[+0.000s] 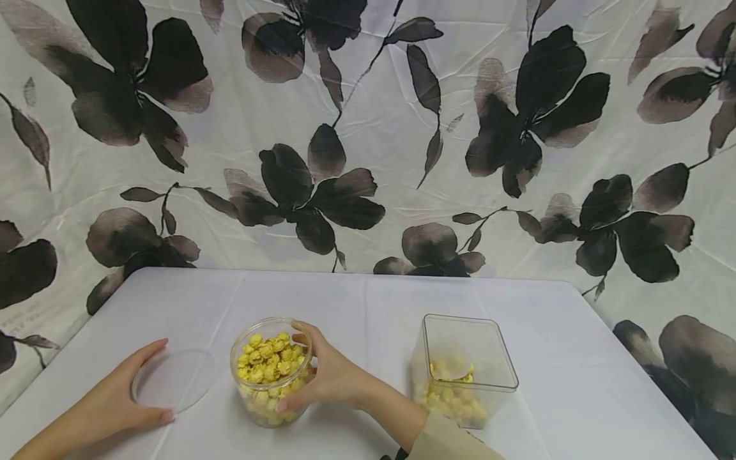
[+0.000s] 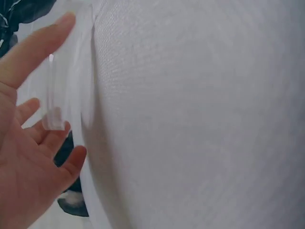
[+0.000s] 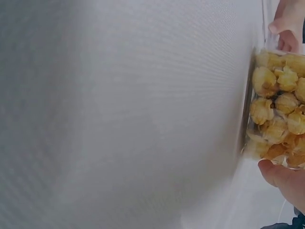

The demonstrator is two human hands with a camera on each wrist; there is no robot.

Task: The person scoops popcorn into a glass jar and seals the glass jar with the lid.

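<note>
My left hand (image 1: 117, 399) holds a clear round lid (image 1: 195, 377) by its edges, thumb on the near side and fingers on the far side. The lid looks slightly off the table. In the left wrist view its transparent rim (image 2: 54, 112) lies between thumb and fingers. Right of it stands an open clear jar (image 1: 270, 415), upright and full of yellow popcorn (image 1: 267, 358). My right hand (image 1: 330, 377) grips that jar from its right side, thumb low on the near wall and fingers at the far rim. The right wrist view shows the popcorn (image 3: 276, 112) through the jar wall.
A clear square container (image 1: 500, 345), partly filled with yellow popcorn, stands right of the jar, beyond the right forearm. All of this is on a white-covered table (image 1: 575, 396). Behind the table hangs a floral cloth (image 1: 402, 191).
</note>
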